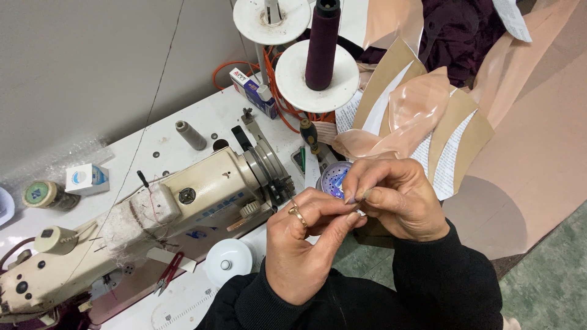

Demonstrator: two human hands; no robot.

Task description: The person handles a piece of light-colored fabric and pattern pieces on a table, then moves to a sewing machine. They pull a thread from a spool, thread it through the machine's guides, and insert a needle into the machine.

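My left hand (302,244), with a ring on one finger, and my right hand (397,195) meet fingertip to fingertip above the table edge. Between them they pinch a tiny item at the fingertips; it is too small to make out. Just behind my fingers sits a small round container (333,178) with a blue and purple inside. A cream sewing machine (153,220) stands to the left of my hands. A dark maroon thread cone (322,43) rises on a white round stand (318,82) behind.
Red-handled thread snips (170,272) and a white round bobbin-like disc (227,261) lie by the machine. Peach fabric and brown paper pattern pieces (422,110) pile at the right. A small grey spool (191,135), a blue-white box (254,91) and orange cable lie behind.
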